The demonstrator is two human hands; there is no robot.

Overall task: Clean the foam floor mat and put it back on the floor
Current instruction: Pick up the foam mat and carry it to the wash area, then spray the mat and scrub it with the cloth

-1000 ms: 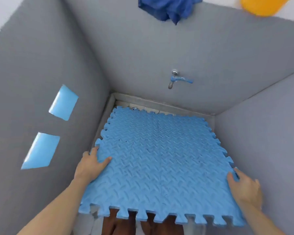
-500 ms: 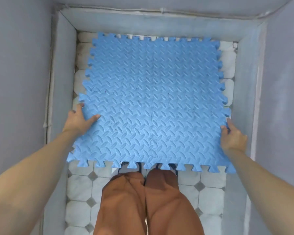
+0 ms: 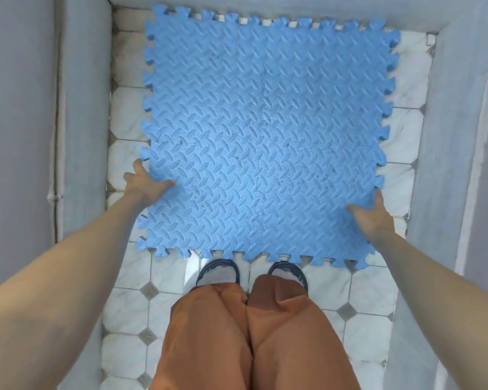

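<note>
A blue foam floor mat made of interlocked tiles with a ridged pattern and toothed edges fills the middle of the view, held roughly flat low over the tiled floor. Small dark specks dot its near half. My left hand grips its left edge, thumb on top and fingers under. On the right edge, my right hand grips the same way, thumb lying on the surface.
White tiles with grey diamond insets cover the floor of a narrow stall. Grey walls with a raised ledge close in on the left, right and far sides. My sandalled feet and brown trousers stand just behind the mat's near edge.
My view has tilted down from the tap wall to the floor. The mat has come lower and flatter toward the tiles, both hands still holding its side edges.
</note>
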